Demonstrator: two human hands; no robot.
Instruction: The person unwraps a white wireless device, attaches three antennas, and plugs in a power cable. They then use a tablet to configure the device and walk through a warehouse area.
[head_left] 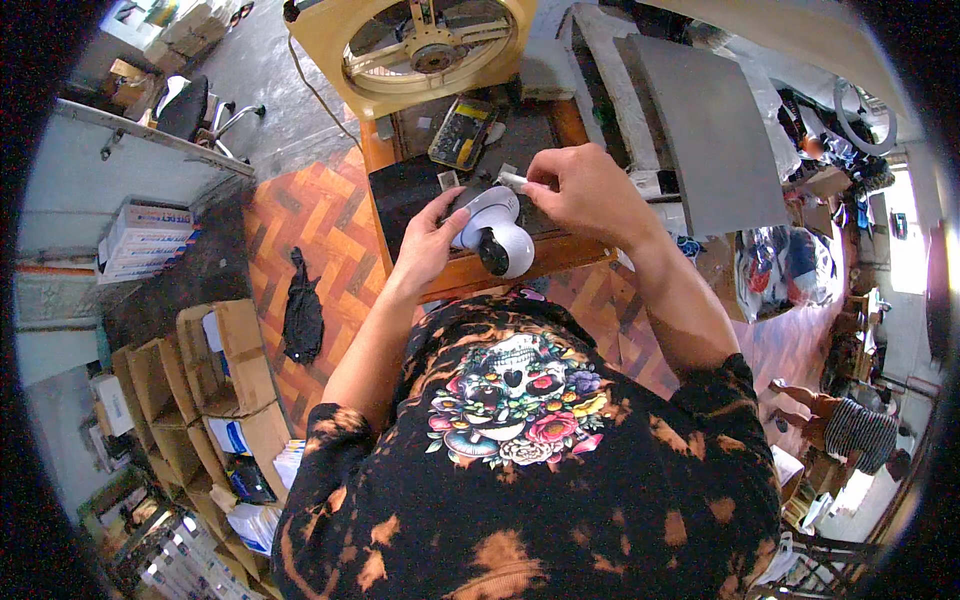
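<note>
A white rounded security camera [506,232] with a black lens face lies near the front edge of the wooden table [440,288]. My left hand [430,238] grips its base from the left, thumb on top and fingers on the far side. Just past the camera, my right hand [582,192] pinches a small white piece [513,181], whose exact kind I cannot make out. A small clear packet or part [448,180] lies by my left fingertips. Farther back on the table is a yellow and black screwdriver bit set [462,134].
Behind the table stands a large yellow box fan [432,58]. A grey panel [705,140] is at the right. Cardboard shelving [165,385] stands at the lower left, and a black cloth [301,310] lies on the floor. Another person [860,432] is at the far right.
</note>
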